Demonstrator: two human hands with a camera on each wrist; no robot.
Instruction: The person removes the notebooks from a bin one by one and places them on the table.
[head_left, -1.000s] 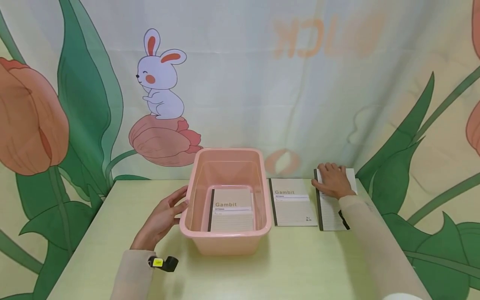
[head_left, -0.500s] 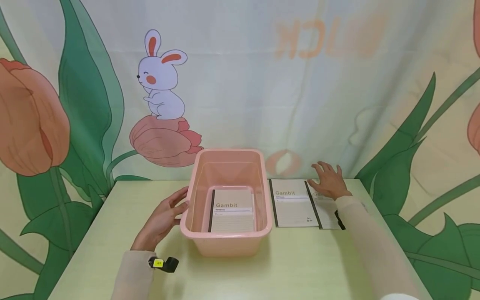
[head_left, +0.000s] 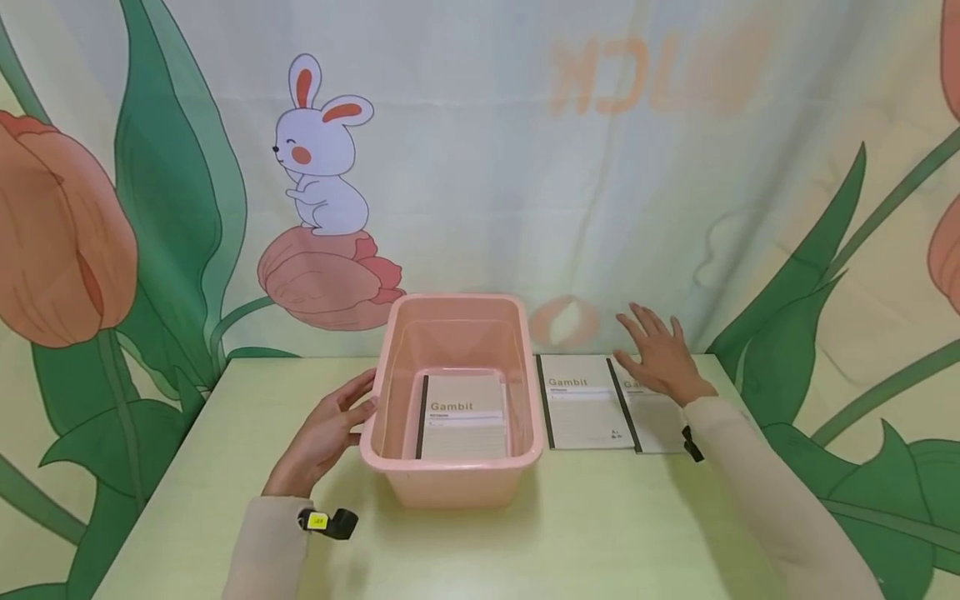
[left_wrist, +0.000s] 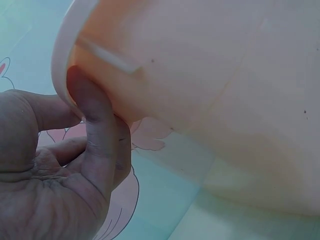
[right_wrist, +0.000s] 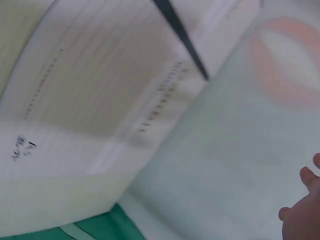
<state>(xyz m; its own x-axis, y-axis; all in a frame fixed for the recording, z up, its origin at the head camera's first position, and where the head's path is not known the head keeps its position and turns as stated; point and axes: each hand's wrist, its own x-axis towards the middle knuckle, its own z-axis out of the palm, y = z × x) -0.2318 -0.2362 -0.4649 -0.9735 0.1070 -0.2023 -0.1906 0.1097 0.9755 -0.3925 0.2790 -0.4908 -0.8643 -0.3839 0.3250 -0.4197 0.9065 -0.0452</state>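
Observation:
A pink plastic basin (head_left: pixel 457 490) stands mid-table with a Gambit notebook (head_left: pixel 463 437) lying inside it. My left hand (head_left: pixel 324 433) grips the basin's left rim; in the left wrist view its thumb and fingers (left_wrist: pixel 95 110) pinch the rim's lip. To the right of the basin lies a second Gambit notebook (head_left: pixel 588 421) with a dark spine. A third notebook (head_left: pixel 656 425) lies flat right beside that one, its dark spine along the second's edge. Over its upper part hovers my right hand (head_left: pixel 663 354), fingers spread and holding nothing, hiding some of the cover.
The pale green table (head_left: pixel 600 533) ends at a printed curtain (head_left: pixel 480 200) just behind the notebooks and the basin. More curtain with green leaves hangs along the left and right sides. Each sleeve carries a small black wrist camera (head_left: pixel 341 523).
The rightmost notebook has slid left up to the middle one. My right hand has let go of it and lifted, fingers spreading. The left hand and the basin have stayed put.

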